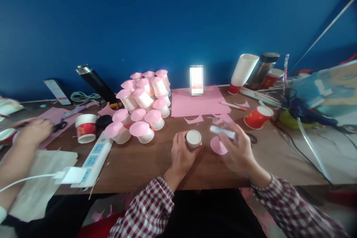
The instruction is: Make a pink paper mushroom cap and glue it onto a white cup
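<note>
White cup [193,139], pink paper piece [218,146]

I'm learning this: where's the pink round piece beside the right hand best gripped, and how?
Pinch the pink round piece by its rim, probably from the left or near side: it looks thin and lies low on the table, with the right hand close on its right.

From the left hand [181,152], a lane of bare desk [134,167] runs toward 9 o'clock until the power strip [93,160] blocks it. Between 10 and 11 o'clock, crowded pink-topped cups [142,100] bar the way. Toward 12 o'clock, flat pink sheets [195,102] leave room above. At 3 o'clock the right hand [241,147] obstructs; at 2, farther off, a red cup [256,118].
</note>
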### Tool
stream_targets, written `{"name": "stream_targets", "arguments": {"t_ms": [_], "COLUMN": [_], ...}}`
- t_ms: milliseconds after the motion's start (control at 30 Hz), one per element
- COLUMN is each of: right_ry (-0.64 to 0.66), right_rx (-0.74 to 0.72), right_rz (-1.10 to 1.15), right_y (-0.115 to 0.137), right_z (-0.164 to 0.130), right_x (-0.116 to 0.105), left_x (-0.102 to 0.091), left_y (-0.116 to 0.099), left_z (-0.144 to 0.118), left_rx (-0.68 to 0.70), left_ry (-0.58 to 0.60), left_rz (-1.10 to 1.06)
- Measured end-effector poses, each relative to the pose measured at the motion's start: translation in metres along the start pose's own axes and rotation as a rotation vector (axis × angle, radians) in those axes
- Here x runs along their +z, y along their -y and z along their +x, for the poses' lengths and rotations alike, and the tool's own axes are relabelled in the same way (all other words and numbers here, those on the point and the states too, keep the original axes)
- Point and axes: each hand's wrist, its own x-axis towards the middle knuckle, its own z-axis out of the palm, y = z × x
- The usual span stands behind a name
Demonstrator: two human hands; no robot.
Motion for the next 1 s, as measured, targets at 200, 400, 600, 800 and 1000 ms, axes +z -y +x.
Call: {"name": "stream_targets", "arguments": {"t_ms": [200, 400, 600, 800, 1000], "right_ry": [-0.012, 0.083, 0.061, 0.050, 0.019], "right_rx": [-0.071, -0.100, -0.089, -0.065, -0.065], "right_rz": [-0.181, -0.653, -0.765, -0.779, -0.709], "right_y": [-0.028, -0.049, -0.064, -0.070, -0.065], "right_z": [0.047, 0.070, 0.076, 0.076, 0.077], "right_x": [-0.009, -0.007, -0.001, -0.002, -0.004], "left_x": [-0.001, 0.000, 0.003, 0.005, 0.004], "left_y": [0.000, 0.000, 0.004, 0.006, 0.004], "left_z": [0.001, 0.001, 0.000, -0.002, -0.001], "left_rx": [0.033, 0.061, 0.120, 0.146, 0.149], "left_ry": [-0.028, -0.040, -0.076, -0.086, -0.077], "left_rz": [-0.027, -0.002, 0.029, 0.047, 0.031]}}
